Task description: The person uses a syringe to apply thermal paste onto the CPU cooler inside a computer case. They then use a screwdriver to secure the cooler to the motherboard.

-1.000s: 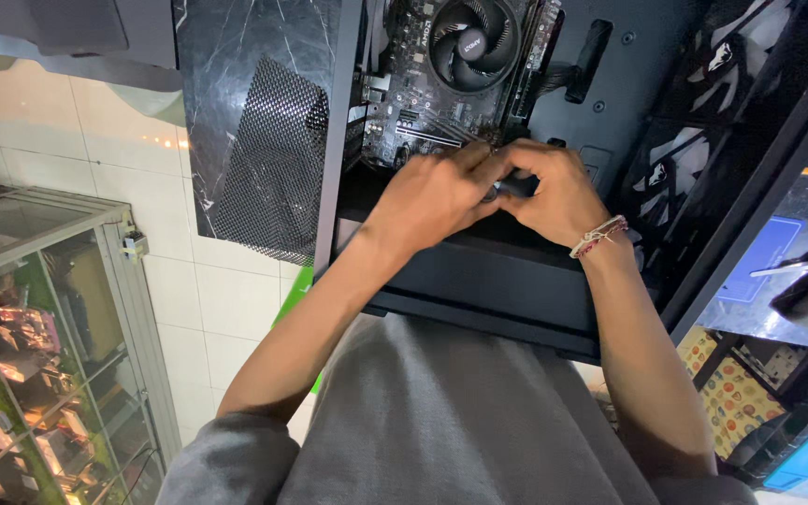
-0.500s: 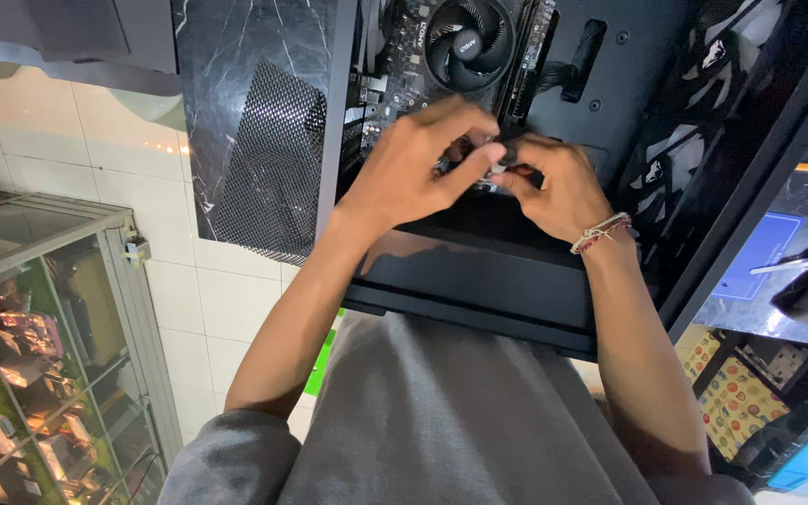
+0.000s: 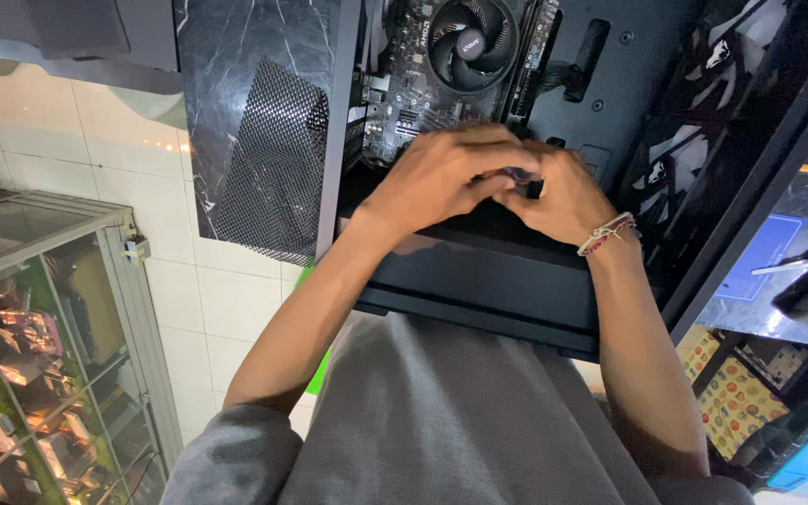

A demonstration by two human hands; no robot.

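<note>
Both hands are brought together inside an open black computer case (image 3: 479,281), just below the round cooler fan (image 3: 472,42) on the circuit board (image 3: 404,112). A small dark part (image 3: 516,176), mostly hidden, is pinched between the fingertips of the left hand (image 3: 441,178) and the right hand (image 3: 558,196); both grips are pressed together around it, and what exactly it is cannot be told. The step in hand is judged to be the seating or fastening of that small part against the board. A steady, well-aimed push with little force is probably called for next, since the spot is crowded and hidden by the fingers.

A braided bracelet (image 3: 605,234) is worn on the right wrist. A marbled dark panel with a mesh patch (image 3: 268,159) stands to the left of the case. Boxed goods in mixed colours are stacked inside a glass cabinet (image 3: 39,355) at lower left. A blue rectangular mat (image 3: 759,262) lies on the tabletop at right, and a yellow patterned sheet (image 3: 731,393) is seen below it.
</note>
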